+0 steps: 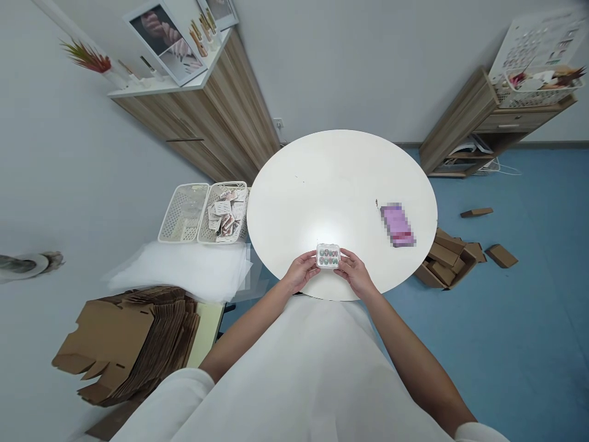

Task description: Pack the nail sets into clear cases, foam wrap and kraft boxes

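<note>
A small clear case of press-on nails, green and pinkish in two rows, is held over the near edge of the round white table. My left hand grips its left side, fingers closed against the edge. On the right side, my right hand pinches the case in the same way. The undersides of the fingers are hidden. Farther right on the tabletop lies a purple pixelated item, with a tiny dark object beside it.
Left of the table are a white basket of printed packets, another white basket, white foam sheets and flattened cardboard boxes. An open carton stands on the floor at right. Wooden cabinets stand behind.
</note>
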Demonstrator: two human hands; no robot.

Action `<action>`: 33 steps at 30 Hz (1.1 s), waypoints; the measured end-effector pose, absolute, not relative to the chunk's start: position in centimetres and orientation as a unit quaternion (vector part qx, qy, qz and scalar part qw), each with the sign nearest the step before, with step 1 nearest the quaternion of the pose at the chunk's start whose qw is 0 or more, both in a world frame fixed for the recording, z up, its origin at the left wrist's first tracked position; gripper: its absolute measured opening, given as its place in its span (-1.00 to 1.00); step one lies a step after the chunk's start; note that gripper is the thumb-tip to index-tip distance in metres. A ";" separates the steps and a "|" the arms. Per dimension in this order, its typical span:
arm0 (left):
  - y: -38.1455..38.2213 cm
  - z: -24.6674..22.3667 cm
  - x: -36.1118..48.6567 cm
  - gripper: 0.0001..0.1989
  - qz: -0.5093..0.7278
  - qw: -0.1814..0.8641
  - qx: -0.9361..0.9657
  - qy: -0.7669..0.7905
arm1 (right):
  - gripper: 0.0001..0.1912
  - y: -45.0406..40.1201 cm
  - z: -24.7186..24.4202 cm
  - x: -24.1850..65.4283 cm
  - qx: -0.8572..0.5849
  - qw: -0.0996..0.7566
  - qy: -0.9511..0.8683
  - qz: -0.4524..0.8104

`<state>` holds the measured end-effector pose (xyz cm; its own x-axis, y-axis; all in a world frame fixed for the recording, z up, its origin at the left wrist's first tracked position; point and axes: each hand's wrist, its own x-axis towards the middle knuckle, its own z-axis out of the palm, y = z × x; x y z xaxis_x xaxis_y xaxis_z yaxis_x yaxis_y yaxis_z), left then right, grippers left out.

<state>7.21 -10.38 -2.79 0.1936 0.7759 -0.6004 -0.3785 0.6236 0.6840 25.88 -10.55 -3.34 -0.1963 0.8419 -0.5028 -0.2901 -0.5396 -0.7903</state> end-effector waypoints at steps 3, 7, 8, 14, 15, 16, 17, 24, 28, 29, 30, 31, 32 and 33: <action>-10.4 -2.7 7.2 -0.61 0.369 0.729 0.234 0.527 | -0.49 -10.3 -3.2 25.9 -0.501 0.399 -0.282 0.715; -10.9 -2.8 7.0 -0.48 0.337 0.687 0.299 0.570 | -0.47 -10.4 -3.2 25.8 -0.497 0.395 -0.289 0.717; -11.1 -2.8 7.0 -0.46 0.329 0.685 0.309 0.572 | -0.47 -10.4 -3.2 25.7 -0.495 0.394 -0.287 0.719; -11.8 -3.0 6.9 -0.52 0.310 0.690 0.349 0.553 | -0.47 -10.4 -3.7 25.0 -0.490 0.381 -0.281 0.732; -11.8 -3.1 6.8 -0.53 0.316 0.687 0.350 0.553 | -0.46 -10.3 -3.8 24.8 -0.491 0.376 -0.282 0.733; -11.8 -3.3 6.6 -0.54 0.323 0.684 0.348 0.553 | -0.45 -10.3 -3.9 24.6 -0.493 0.372 -0.283 0.734; -11.8 -3.5 6.4 -0.54 0.330 0.682 0.347 0.552 | -0.44 -10.2 -3.9 24.4 -0.496 0.368 -0.285 0.733; -11.9 -4.7 4.0 -0.55 0.362 0.673 0.349 0.543 | -0.44 -9.4 -3.9 21.8 -0.514 0.349 -0.295 0.726; -11.3 -4.9 2.1 -0.53 0.373 0.649 0.336 0.571 | -0.46 -8.7 -3.9 19.0 -0.536 0.349 -0.292 0.711; -11.0 -4.9 1.6 -0.51 0.380 0.640 0.333 0.580 | -0.46 -8.5 -3.9 18.3 -0.542 0.352 -0.290 0.706; -10.8 -5.0 1.0 -0.49 0.388 0.629 0.329 0.587 | -0.46 -8.2 -4.0 17.5 -0.550 0.355 -0.289 0.699; -10.6 -5.0 0.3 -0.48 0.398 0.617 0.325 0.596 | -0.46 -8.0 -4.1 16.7 -0.558 0.357 -0.288 0.691; -10.4 -5.1 -0.3 -0.47 0.405 0.604 0.324 0.605 | -0.46 -7.6 -4.2 15.9 -0.567 0.358 -0.288 0.684; -10.1 -5.3 -1.0 -0.48 0.410 0.593 0.325 0.612 | -0.46 -7.3 -4.2 15.1 -0.574 0.357 -0.290 0.678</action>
<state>-1.04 -10.13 -5.28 -0.0860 0.8841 -0.4593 -0.0881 0.4524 0.8874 15.05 -7.29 -4.24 -0.0873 0.8165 -0.5707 -0.1515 -0.5771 -0.8025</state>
